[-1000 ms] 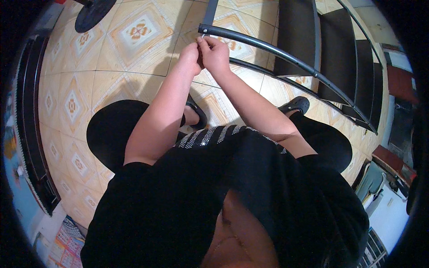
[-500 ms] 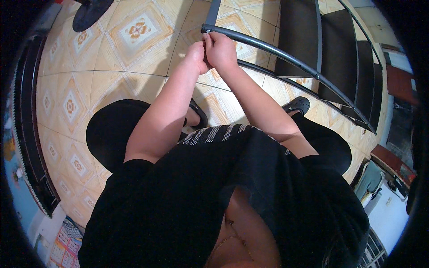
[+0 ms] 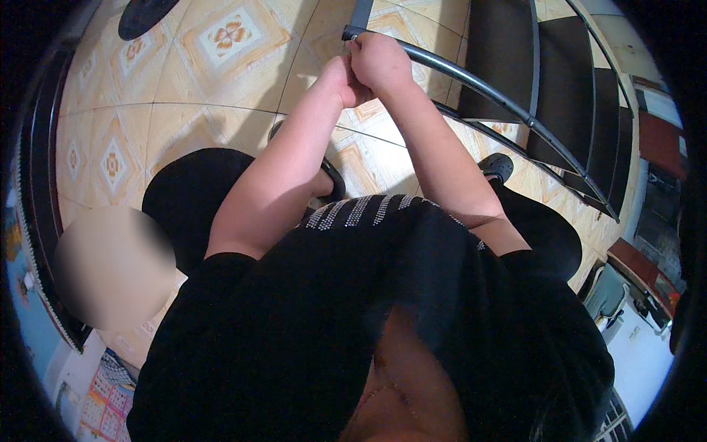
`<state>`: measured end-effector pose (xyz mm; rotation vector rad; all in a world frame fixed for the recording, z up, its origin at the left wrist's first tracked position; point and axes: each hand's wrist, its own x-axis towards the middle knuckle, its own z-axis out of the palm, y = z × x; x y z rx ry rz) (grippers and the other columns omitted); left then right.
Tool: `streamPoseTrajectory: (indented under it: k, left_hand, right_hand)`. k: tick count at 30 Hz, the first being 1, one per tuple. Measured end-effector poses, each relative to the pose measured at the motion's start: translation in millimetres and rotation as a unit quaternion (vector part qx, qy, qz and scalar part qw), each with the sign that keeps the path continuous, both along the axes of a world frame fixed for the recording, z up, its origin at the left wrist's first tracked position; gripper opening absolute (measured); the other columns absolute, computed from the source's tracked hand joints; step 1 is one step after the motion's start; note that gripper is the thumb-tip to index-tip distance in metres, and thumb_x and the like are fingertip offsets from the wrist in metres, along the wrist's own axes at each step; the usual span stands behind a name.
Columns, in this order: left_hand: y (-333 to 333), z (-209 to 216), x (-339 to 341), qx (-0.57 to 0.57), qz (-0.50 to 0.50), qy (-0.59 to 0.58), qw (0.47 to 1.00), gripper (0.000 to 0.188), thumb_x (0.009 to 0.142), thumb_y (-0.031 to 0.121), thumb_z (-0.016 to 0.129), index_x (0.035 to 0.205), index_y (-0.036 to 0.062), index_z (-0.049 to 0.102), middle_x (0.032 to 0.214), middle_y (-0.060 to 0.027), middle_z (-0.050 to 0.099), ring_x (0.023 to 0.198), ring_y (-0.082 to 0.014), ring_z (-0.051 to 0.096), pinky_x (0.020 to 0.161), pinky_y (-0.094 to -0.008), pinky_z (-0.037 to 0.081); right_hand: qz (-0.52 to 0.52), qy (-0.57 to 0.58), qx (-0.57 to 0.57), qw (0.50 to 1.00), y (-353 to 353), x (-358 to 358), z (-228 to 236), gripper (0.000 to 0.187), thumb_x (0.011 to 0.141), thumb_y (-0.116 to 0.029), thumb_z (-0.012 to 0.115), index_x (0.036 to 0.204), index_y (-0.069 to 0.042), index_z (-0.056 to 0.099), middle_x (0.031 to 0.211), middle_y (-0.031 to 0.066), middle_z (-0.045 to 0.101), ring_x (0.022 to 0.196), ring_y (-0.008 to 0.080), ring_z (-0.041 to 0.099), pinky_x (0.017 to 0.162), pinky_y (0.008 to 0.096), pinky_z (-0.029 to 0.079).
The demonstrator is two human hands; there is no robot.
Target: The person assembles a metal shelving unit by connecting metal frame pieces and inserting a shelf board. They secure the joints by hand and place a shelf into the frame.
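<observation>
One long black tube (image 3: 471,80) curves, glossy.

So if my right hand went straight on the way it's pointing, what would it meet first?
Most likely the curved black tube, near its far-left end, just ahead of your right hand. Depth is unclear, so your fingertips may be touching it.

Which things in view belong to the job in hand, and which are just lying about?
In the job:
- right hand, at the frame's end
- left hand, close beside it
- black tubular frame with dark shelf panels
(anything between the fingers is hidden)

Just about:
- round black base
- pink-and-white printed sheet
</observation>
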<state>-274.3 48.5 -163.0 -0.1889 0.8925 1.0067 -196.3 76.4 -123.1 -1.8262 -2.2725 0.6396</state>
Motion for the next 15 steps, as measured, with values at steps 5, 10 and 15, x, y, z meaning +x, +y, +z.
streamPoseTrajectory:
  k: [5,10,15]
  left_hand:
    - [2.0,-8.8,14.4,0.045,0.006,-0.071,0.996,0.041,0.096,0.038,0.033,0.119,0.0082,0.05,0.116,-0.0123,0.057,0.106,-0.0269,0.056,0.087,-0.0433,0.05]
    - [16.4,-67.2,11.3,-0.025,0.061,-0.006,0.998,0.019,0.092,0.02,0.037,0.089,0.0107,0.053,0.081,-0.0055,0.056,0.067,-0.0172,0.053,0.051,-0.0322,0.042]
    - [17.3,-53.0,9.1,-0.088,0.129,0.097,0.983,0.014,0.088,0.012,0.042,0.079,0.0088,0.052,0.067,-0.0045,0.053,0.057,-0.0168,0.05,0.048,-0.0301,0.038]
  right_hand:
    - [0.079,-0.135,-0.01,0.988,7.5,2.7,10.3,0.029,0.091,-0.031,0.049,0.1,-0.01,0.067,0.095,0.0147,0.067,0.087,0.0328,0.065,0.076,0.0426,0.052]
    - [0.103,-0.163,0.01,0.981,7.6,-0.4,17.6,0.031,0.093,-0.035,0.048,0.1,-0.013,0.068,0.092,0.0101,0.068,0.085,0.03,0.065,0.073,0.0407,0.052]
    - [0.095,-0.144,0.024,0.985,9.9,15.6,14.4,0.038,0.092,-0.042,0.049,0.091,-0.01,0.07,0.083,0.0135,0.067,0.078,0.0325,0.065,0.068,0.0416,0.052]
